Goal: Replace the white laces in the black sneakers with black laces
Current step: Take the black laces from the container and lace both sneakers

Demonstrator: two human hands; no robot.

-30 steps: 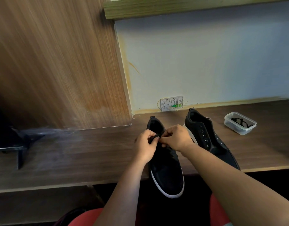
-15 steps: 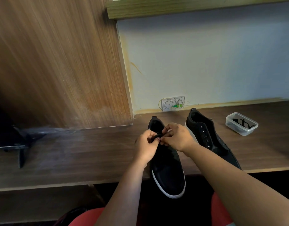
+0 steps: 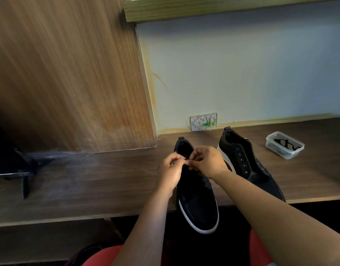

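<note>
Count: two black sneakers, two hands, one clear tub. Near sneaker (image 3: 197, 204) lies on the wooden shelf (image 3: 88, 181), long axis 12-to-6, heel at 12, white-soled toe at 6 overhanging the front edge. Left hand (image 3: 170, 170) and right hand (image 3: 208, 162) meet over its throat, fingertips curled, pinching what looks like a black lace end; too dark to confirm. Second sneaker (image 3: 246, 162) at 3 o'clock, eyelets bare, toe toward 5. Tub (image 3: 284, 144) further toward 3, black laces inside.
</note>
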